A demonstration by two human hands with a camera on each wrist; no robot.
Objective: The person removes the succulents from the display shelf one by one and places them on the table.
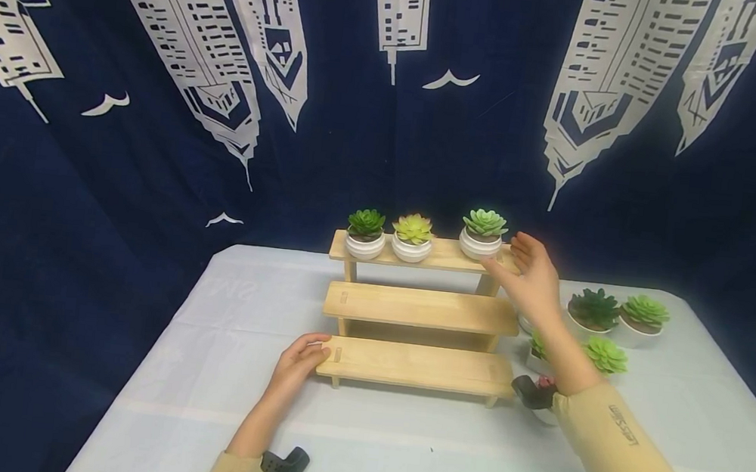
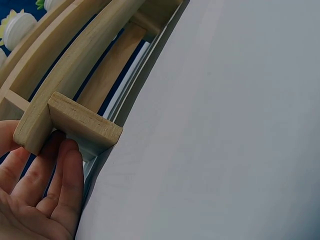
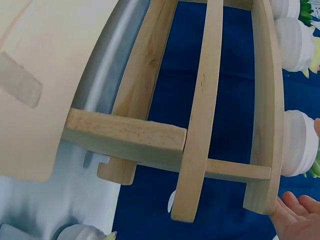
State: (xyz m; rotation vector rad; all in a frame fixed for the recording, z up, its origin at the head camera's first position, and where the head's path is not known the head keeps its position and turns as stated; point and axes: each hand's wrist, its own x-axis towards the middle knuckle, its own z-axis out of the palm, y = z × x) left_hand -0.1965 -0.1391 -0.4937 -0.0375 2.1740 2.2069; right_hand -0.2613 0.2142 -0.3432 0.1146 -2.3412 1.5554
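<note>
I'm steadying the three-tier wooden stand [image 1: 412,309] with my left hand [image 1: 295,362], its thumb and fingers clamped on the left end of the bottom tier [image 1: 416,366]. My right hand [image 1: 535,278] is hovering at the right end of the top tier [image 1: 446,253], fingers and thumb apart, close beside a mint-green potted succulent [image 1: 483,235]. (Whether my thumb is touching that white pot, I cannot tell.)

Three pots are standing upright up there: a dark green succulent [image 1: 365,233] at the left end, a yellow-green succulent [image 1: 413,238] just beside it, and the mint-green one nearer the right, with a gap between the last two. That part I'm counting as done, since the third pot is resting on the wood.

The middle tier [image 1: 421,312] and the bottom one are showing bare boards, so by my reckoning I'm only in the early part of filling the stand. More pots are waiting on the white table [image 1: 201,371] to the right, among them a blackish-green succulent [image 1: 592,311], a bright green succulent [image 1: 644,315] and a lime-green succulent [image 1: 605,356]; my forearm is partly hiding others, so I'm not giving a full count.
</note>
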